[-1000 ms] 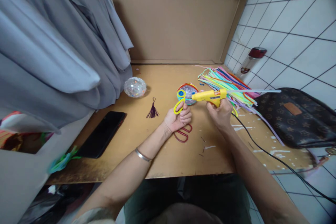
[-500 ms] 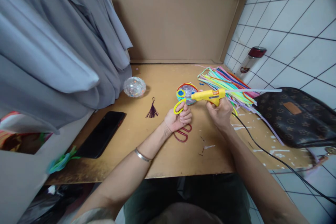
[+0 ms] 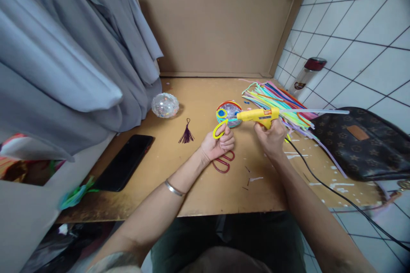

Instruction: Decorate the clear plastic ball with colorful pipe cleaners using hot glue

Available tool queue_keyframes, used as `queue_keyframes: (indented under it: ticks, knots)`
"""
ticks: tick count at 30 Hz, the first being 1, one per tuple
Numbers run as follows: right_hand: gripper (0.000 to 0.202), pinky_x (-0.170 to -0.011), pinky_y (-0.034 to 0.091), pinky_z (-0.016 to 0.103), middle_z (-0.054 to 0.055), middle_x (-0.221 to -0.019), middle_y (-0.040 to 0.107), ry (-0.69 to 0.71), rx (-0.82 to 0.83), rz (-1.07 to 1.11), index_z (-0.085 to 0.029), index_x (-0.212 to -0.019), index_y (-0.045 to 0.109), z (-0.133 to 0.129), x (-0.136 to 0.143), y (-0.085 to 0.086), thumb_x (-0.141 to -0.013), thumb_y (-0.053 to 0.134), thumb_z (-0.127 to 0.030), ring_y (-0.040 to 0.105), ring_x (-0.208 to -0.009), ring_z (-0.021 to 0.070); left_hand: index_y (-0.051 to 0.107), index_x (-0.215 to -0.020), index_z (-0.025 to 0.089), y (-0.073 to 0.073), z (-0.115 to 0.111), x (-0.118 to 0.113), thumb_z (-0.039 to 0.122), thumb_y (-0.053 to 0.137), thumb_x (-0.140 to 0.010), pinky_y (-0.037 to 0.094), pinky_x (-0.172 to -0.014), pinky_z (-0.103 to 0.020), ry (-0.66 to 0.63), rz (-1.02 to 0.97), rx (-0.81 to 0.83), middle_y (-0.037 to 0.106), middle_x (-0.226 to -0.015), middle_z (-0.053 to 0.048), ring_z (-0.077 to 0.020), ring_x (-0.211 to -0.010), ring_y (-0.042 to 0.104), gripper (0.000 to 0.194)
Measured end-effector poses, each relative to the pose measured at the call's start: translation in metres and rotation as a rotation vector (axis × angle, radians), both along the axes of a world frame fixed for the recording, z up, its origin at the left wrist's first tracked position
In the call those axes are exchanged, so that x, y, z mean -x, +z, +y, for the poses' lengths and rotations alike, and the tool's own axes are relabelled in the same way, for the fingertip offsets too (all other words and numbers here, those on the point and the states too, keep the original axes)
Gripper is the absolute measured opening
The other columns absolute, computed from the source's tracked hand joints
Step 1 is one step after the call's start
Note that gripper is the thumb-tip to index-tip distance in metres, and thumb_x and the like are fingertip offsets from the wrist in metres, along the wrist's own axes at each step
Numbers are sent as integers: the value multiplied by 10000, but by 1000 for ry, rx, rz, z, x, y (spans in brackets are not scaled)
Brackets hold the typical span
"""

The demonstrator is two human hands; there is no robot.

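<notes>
Between the fingertips of my left hand (image 3: 219,143) is a loop of yellow pipe cleaner (image 3: 217,132), its narrow end pointing up. My right hand (image 3: 270,134) is closed round the handle of a yellow glue gun (image 3: 259,114), with a long clear glue stick (image 3: 317,111) poking out of its back. The gun's nozzle points left, a little to the right of the loop. Behind both hands sits a clear ball (image 3: 231,120) decorated with coloured pipe cleaners. Red-handled scissors (image 3: 224,164) lie partly beneath my left hand.
A plain clear ball (image 3: 165,106), a dark tassel (image 3: 186,133) and a black phone (image 3: 124,163) lie on the left. At right are a bundle of pipe cleaners (image 3: 278,98), a bottle (image 3: 306,76), a brown bag (image 3: 365,145) and the gun's cord (image 3: 317,179).
My right hand has drawn the glue gun slightly to the right, so its nozzle is farther from the yellow loop. My left hand is almost still.
</notes>
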State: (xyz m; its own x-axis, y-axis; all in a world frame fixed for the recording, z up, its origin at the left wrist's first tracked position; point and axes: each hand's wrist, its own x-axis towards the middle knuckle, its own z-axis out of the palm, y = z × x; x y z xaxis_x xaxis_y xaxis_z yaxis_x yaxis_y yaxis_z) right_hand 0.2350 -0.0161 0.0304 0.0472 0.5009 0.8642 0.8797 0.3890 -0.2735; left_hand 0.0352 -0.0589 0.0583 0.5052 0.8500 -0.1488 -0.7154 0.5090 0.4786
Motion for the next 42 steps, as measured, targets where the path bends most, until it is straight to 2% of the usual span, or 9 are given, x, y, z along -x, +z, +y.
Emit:
queue_keyframes:
  ticks: [7,11,14,19,22,26,29,34,42]
  knots:
    - [151,-671,483,356,70,-796,639,-20,27,5,-204,-893,602,-1,3,0,-788,575,-310,609,-743,248,470,-594,146,-1,0,0,264,217,-1068,232,-390,-147,-1,3,2,225,-490,56,-67,-386,223,550]
    - [95,-618,463,350,22,-693,577,-78,-38,110,-237,-796,548,2,1,1,-780,586,-323,546,-629,218,486,-619,144,-5,2,1,272,260,-1069,227,-400,-154,9,-15,0,251,-495,57,-61,-380,255,520]
    - [107,-597,450,351,12,-654,537,2,-93,81,-255,-748,504,0,4,-1,-753,603,-294,516,-600,208,496,-631,148,-9,4,0,280,314,-1061,246,-410,-166,39,-32,19,307,-493,47,-67,-385,313,486]
    - [122,-623,459,360,34,-696,544,218,-75,-102,-240,-826,531,-7,13,-9,-741,599,-293,549,-672,233,526,-694,163,-12,10,-2,261,537,-981,379,-470,-205,149,-17,91,548,-594,17,-90,-449,474,303]
    - [125,-619,462,362,40,-698,555,221,-57,-151,-238,-824,520,-9,15,-11,-753,595,-309,555,-672,238,545,-719,159,-11,10,-2,214,569,-956,420,-511,-213,176,-36,84,605,-640,16,-98,-508,552,244]
    - [120,-591,440,350,34,-664,556,220,-96,-156,-245,-771,495,-7,14,-10,-763,591,-316,540,-624,225,556,-728,163,-10,9,-2,175,528,-958,433,-520,-243,176,-51,66,639,-675,4,-120,-541,580,232]
    - [108,-580,431,341,31,-648,554,201,-124,-169,-243,-755,505,-6,13,-9,-760,579,-322,537,-615,218,564,-754,163,-12,9,-1,205,497,-988,438,-528,-254,172,-76,69,636,-682,4,-123,-543,584,247]
    - [99,-578,426,338,28,-643,550,142,-82,-203,-248,-743,511,-4,13,-11,-730,572,-324,529,-624,218,575,-787,159,-15,11,-1,245,514,-998,439,-542,-248,165,-90,79,625,-669,8,-117,-545,586,236]
    - [138,-612,436,349,50,-714,582,181,-84,-216,-226,-874,573,-5,13,-13,-794,551,-337,544,-664,231,569,-772,158,-12,10,-2,245,555,-975,433,-539,-238,163,-49,61,637,-693,0,-109,-545,571,221]
